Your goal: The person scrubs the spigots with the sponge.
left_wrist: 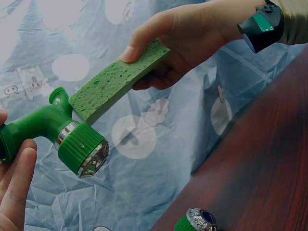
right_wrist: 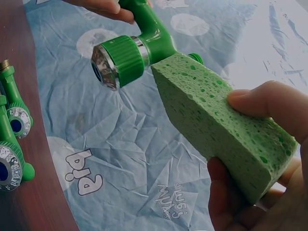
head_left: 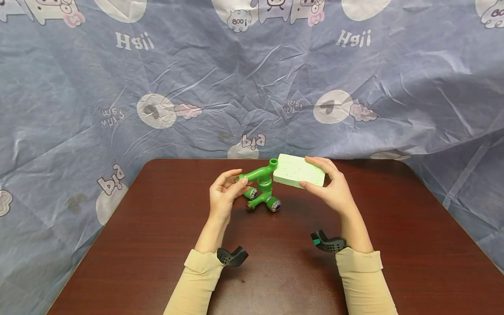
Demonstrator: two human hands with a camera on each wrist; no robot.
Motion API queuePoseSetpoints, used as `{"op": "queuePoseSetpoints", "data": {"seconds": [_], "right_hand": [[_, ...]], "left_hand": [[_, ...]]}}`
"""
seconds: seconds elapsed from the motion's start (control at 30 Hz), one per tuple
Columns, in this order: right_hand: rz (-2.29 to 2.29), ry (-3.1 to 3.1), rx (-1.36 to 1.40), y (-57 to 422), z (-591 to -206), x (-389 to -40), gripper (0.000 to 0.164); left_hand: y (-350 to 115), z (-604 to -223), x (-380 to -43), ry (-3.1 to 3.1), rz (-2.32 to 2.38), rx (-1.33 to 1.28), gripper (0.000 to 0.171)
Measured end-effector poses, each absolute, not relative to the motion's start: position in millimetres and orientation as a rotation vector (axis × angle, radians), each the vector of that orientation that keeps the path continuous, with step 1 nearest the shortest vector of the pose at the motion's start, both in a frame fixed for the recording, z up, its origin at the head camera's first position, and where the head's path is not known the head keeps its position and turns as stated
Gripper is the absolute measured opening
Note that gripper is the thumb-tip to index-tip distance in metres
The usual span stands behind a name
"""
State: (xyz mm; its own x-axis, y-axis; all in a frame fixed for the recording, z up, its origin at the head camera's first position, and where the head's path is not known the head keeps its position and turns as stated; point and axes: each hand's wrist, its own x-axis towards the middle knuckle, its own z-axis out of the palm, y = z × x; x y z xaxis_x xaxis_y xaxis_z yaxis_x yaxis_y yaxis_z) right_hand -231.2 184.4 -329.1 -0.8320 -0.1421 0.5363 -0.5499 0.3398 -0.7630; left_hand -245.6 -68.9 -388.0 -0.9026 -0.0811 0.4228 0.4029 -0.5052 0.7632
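Observation:
My left hand grips one end of a green faucet and holds it up over the table. The faucet has a ribbed green knob with a silver cap. In my right hand is a pale green, porous sponge, pinched between thumb and fingers at its right end. The sponge's free end meets the faucet body beside its short open spout, as both wrist views show. Part of the faucet's held end is hidden by the left fingers.
Two more green faucets lie on the dark brown table; one of them shows below the held one. A blue printed cloth hangs behind the table's far edge. Each wrist wears a black bracket.

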Motion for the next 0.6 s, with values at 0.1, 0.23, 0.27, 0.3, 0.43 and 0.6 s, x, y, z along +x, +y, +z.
{"op": "queuePoseSetpoints", "data": {"seconds": [0.1,0.23,0.27,0.3,0.43,0.6], "right_hand": [[1.526,-2.212,0.618,184.9,-329.7,-231.7,0.055],[1.573,-2.189,0.631,184.5,-331.0,-232.7,0.054],[1.587,-2.182,0.637,184.1,-331.3,-232.9,0.054],[1.604,-2.176,0.643,183.9,-331.6,-233.2,0.054],[1.650,-2.154,0.659,183.1,-332.3,-234.2,0.054],[1.656,-2.150,0.663,182.7,-333.4,-234.5,0.055]], "left_hand": [[-69.1,-388.4,-245.4,-1.388,-2.466,-0.503,0.025],[-67.9,-388.6,-244.8,-1.373,-2.511,-0.509,0.026],[-67.7,-388.5,-244.6,-1.367,-2.519,-0.508,0.026],[-67.5,-388.7,-244.9,-1.363,-2.521,-0.508,0.025],[-67.9,-389.2,-245.6,-1.362,-2.524,-0.515,0.021],[-68.2,-389.8,-246.3,-1.393,-2.543,-0.516,0.026]]}}
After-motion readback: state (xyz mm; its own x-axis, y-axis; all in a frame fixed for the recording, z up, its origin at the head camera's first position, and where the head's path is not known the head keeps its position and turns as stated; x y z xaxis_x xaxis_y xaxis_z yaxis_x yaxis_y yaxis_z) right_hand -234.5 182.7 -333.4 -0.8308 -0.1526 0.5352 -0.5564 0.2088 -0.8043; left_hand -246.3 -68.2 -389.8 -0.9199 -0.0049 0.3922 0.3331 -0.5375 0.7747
